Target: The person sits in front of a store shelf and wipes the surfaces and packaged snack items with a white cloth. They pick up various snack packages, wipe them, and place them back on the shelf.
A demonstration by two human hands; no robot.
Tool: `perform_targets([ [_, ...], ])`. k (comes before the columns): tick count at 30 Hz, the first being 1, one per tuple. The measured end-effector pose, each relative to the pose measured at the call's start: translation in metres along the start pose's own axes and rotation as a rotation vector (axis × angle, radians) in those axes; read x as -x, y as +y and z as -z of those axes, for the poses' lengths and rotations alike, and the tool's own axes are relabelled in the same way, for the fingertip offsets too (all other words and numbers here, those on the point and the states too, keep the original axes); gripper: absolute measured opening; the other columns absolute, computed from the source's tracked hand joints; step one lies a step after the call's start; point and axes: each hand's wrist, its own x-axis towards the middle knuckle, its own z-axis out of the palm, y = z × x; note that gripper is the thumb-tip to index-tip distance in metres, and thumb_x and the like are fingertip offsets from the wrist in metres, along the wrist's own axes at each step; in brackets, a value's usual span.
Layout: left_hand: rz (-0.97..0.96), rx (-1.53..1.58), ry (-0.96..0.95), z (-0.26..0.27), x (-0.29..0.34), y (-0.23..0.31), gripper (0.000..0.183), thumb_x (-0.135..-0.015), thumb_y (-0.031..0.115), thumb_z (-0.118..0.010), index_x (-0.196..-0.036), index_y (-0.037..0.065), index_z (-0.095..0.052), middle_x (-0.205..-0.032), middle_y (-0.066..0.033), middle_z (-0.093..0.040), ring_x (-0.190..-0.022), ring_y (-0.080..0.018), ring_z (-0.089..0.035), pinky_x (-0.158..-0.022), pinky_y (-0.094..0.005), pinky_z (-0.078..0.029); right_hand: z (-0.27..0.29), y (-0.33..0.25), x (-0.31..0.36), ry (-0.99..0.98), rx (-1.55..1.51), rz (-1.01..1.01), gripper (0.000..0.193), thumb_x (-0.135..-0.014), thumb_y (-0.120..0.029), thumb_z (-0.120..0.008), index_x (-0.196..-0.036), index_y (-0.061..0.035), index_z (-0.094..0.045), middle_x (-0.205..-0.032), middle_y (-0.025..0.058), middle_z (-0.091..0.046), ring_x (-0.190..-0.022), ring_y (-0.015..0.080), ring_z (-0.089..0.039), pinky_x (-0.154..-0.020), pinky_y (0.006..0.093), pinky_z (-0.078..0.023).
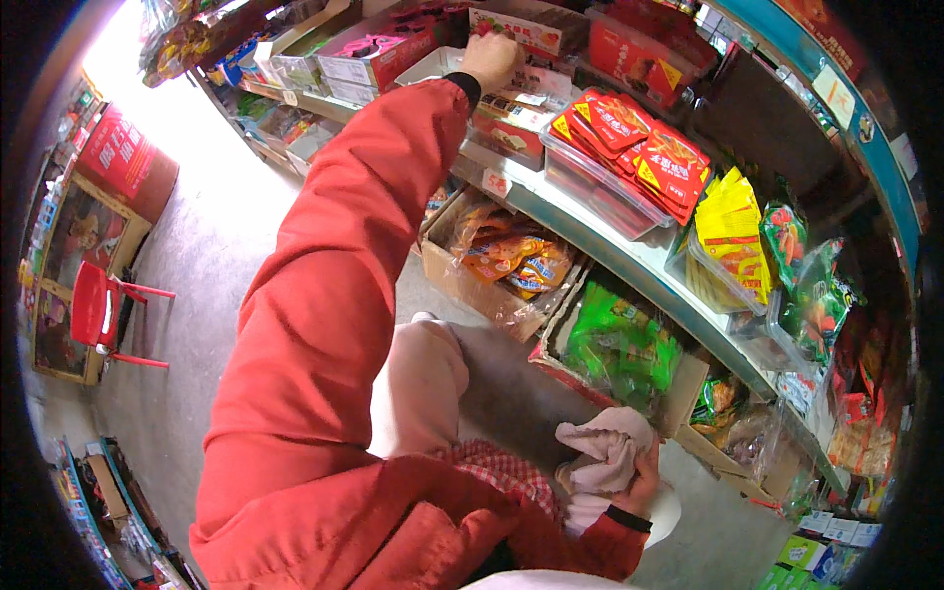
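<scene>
My left hand (492,61) reaches far out to the shelf, its fingers curled down at an open carton (531,31) with a red and white front. Whatever those fingers grip is hidden. Low at my right side, my right hand (644,482) is closed around a crumpled pale pink cloth (610,442). Just right of the left hand, a clear plastic tub (600,187) holds red snack packets (629,138). A white and red box (506,133) sits just below that hand.
Yellow packets (733,236) and green bags (816,295) stand farther right along the shelf. Under its edge (590,246) are cartons of orange bags (516,256) and green bags (619,339). A red chair (93,305) stands left on the grey floor.
</scene>
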Motion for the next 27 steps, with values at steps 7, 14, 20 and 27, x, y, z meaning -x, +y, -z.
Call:
perform_targets([
  [7,-0.087,0.281,0.446,0.069,0.011,-0.038,0.011,-0.076,0.009,-0.059,-0.087,0.008,-0.059,-0.080,-0.0113,-0.057,-0.070,-0.0299,-0.057,-0.061,-0.0387,-0.048,0.002,-0.002,0.002,-0.152,-0.052,0.006,0.054,-0.079,-0.013,-0.055,-0.130,-0.0059,-0.037,-0.121,0.0112,-0.048,-0.113,0.0263,-0.048,-0.097,0.0377,-0.039],
  [14,0.355,1.168,0.470,0.140,0.108,-0.002,0.020,-0.082,0.019,-0.059,-0.097,0.006,-0.054,-0.103,-0.0155,-0.058,-0.094,-0.0318,-0.055,-0.078,-0.0332,-0.044,0.010,0.007,0.001,-0.112,-0.109,0.056,0.057,-0.081,-0.011,-0.051,-0.134,-0.0019,-0.033,-0.126,0.0109,-0.047,-0.116,0.0247,-0.046,-0.100,0.0362,-0.036],
  [20,0.830,1.600,0.199,0.139,0.230,0.123,0.014,-0.088,0.011,-0.047,-0.081,0.000,-0.051,-0.076,-0.0040,-0.055,-0.065,-0.0148,-0.056,-0.062,-0.0294,-0.049,-0.024,-0.004,0.005,-0.109,-0.141,0.239,0.050,-0.082,-0.008,-0.053,-0.129,-0.0006,-0.039,-0.123,0.0119,-0.049,-0.111,0.0235,-0.049,-0.096,0.0348,-0.039],
  [27,0.896,2.249,-0.273,0.115,0.297,0.229,0.026,-0.093,0.012,-0.036,-0.103,-0.004,-0.054,-0.091,-0.0139,-0.064,-0.077,-0.0230,-0.065,-0.070,-0.0317,-0.054,-0.086,-0.009,0.024,-0.234,0.531,0.773,0.034,-0.079,-0.004,-0.062,-0.112,-0.0041,-0.054,-0.113,0.0073,-0.054,-0.105,0.0178,-0.051,-0.092,0.0300,-0.039],
])
